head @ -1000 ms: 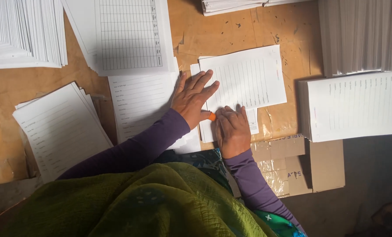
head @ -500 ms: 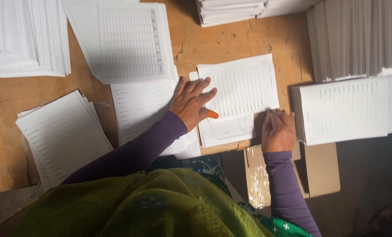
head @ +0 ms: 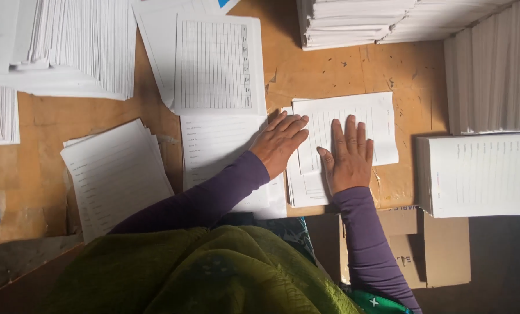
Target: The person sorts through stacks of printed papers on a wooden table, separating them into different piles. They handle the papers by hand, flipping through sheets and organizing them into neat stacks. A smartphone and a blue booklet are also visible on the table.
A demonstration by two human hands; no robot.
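Both hands lie flat, fingers extended and nothing gripped: right hand on the small stack of ruled sheets mid-table, left hand at its left edge. Risk judged: uneven palm pressure could skew the top sheets out of square.

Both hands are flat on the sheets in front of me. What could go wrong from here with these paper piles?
The small stack of white ruled sheets under the right hand is already fanned unevenly; pressing or sliding may skew it further. The left hand bridges that stack and the neighbouring white lined form, so the two could get mixed. The thick white pile at the right seems to overhang the brown wooden table above the brown cardboard box; a nudge might tip it.
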